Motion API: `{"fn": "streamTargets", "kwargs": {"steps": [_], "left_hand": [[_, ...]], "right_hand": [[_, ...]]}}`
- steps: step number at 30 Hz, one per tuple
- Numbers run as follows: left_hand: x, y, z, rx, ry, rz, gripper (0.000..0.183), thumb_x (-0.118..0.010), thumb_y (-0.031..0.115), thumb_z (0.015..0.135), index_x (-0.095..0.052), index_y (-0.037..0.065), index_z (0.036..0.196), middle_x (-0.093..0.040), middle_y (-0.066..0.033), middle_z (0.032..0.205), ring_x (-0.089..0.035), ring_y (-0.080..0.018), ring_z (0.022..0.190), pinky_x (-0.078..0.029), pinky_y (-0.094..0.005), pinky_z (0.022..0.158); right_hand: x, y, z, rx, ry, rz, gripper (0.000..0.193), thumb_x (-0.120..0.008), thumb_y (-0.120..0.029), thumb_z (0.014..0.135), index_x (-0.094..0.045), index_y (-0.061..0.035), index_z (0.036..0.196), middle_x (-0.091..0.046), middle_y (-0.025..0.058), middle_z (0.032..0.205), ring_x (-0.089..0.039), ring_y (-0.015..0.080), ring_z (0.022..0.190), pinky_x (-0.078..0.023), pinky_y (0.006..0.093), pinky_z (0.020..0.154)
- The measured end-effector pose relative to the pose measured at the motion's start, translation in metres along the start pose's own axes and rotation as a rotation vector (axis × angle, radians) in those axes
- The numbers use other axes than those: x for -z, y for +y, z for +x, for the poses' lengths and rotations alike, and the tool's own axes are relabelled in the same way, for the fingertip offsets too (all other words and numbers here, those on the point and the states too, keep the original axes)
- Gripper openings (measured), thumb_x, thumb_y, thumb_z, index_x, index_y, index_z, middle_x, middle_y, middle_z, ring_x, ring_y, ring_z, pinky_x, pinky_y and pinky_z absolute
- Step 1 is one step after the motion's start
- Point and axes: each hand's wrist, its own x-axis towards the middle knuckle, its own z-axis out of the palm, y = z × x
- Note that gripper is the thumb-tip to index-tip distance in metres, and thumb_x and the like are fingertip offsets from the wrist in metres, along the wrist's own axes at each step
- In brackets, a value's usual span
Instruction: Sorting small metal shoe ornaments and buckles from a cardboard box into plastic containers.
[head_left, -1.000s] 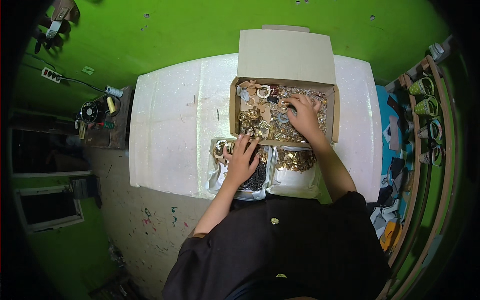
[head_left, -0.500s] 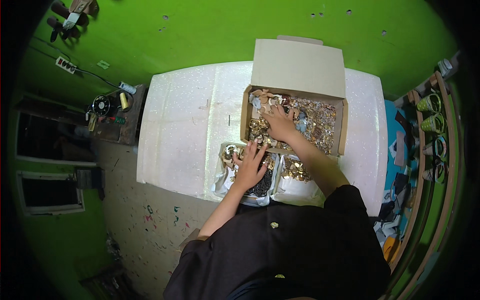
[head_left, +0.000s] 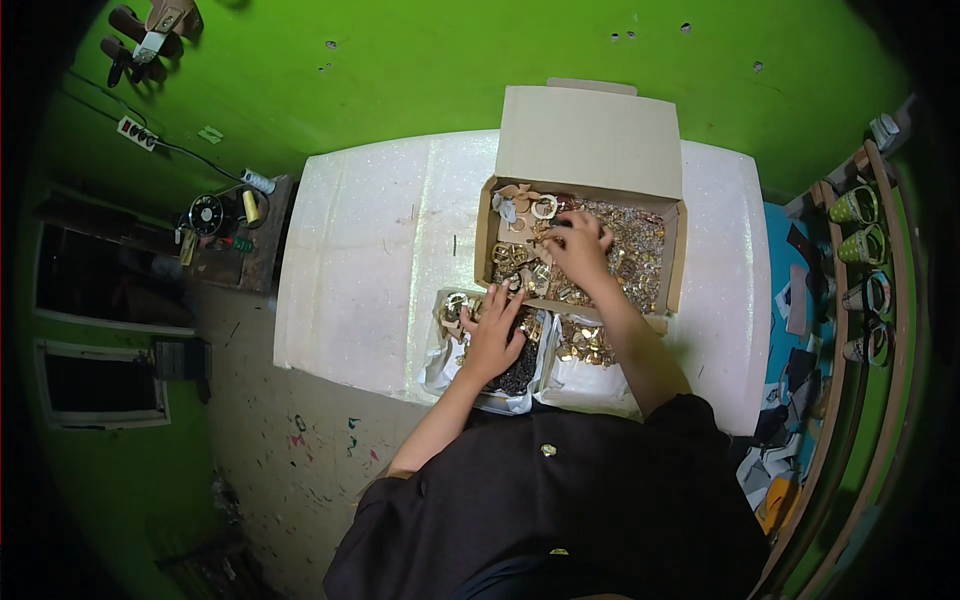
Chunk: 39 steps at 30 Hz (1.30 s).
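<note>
Buckles point(head_left: 600, 245) – small gold metal bits – fill the open box point(head_left: 676, 262) at the table's point(head_left: 350, 260) far right. The right hand point(head_left: 580, 250) lies on them, fingers curled among the pieces, grasp unclear. The left hand point(head_left: 492, 335) rests spread on a near bag point(head_left: 440, 365) – farther from the box.

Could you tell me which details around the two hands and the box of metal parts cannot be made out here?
- Head view: whether the right hand grips a piece in the cardboard box; its fingers cover the spot.
- Head view: what lies under the left hand in the open bag; the palm hides it.
- Head view: the shapes of the single gold metal parts; too small.
</note>
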Motion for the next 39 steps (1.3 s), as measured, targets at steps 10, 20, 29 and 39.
{"fn": "streamTargets", "kwargs": {"steps": [10,20,29,39], "left_hand": [[0.033,0.017,0.070,-0.053,0.132,0.038,0.038,-0.058,0.020,0.080,-0.059,0.019,0.118,-0.044,-0.0092,0.134,-0.034,-0.0274,0.131,-0.006,-0.0611,0.101],[-0.042,0.024,0.185,-0.143,-0.134,0.345,0.043,-0.056,0.022,0.084,-0.053,0.028,0.126,-0.029,-0.0169,0.144,-0.024,-0.0330,0.135,-0.006,-0.0652,0.103],[-0.047,0.024,0.186,-0.122,-0.108,0.322,0.040,-0.067,0.031,0.077,-0.060,0.025,0.116,-0.032,-0.0166,0.142,-0.025,-0.0346,0.133,-0.010,-0.0675,0.099],[-0.012,0.038,0.172,-0.040,-0.221,0.202,0.025,-0.068,0.032,0.078,-0.070,0.015,0.095,-0.038,-0.0161,0.138,-0.027,-0.0328,0.132,-0.008,-0.0667,0.099]], "right_hand": [[0.077,0.043,-0.032,-0.153,0.220,-0.021,0.019,-0.066,-0.031,0.079,-0.070,-0.0127,0.080,-0.057,0.0033,0.114,-0.038,0.0245,0.119,-0.015,0.0514,0.097],[0.044,0.048,-0.083,-0.083,0.655,-0.223,0.014,-0.061,-0.028,0.084,-0.067,-0.0146,0.086,-0.053,0.0053,0.119,-0.035,0.0283,0.118,-0.014,0.0524,0.097],[0.045,0.062,-0.080,-0.064,0.778,-0.137,0.016,-0.057,-0.022,0.086,-0.064,-0.0086,0.087,-0.053,0.0074,0.120,-0.036,0.0283,0.117,-0.018,0.0457,0.098],[0.046,0.057,-0.079,-0.051,0.777,-0.081,0.020,-0.052,-0.019,0.089,-0.063,-0.0035,0.092,-0.052,0.0108,0.119,-0.036,0.0292,0.117,-0.018,0.0456,0.098]]}}
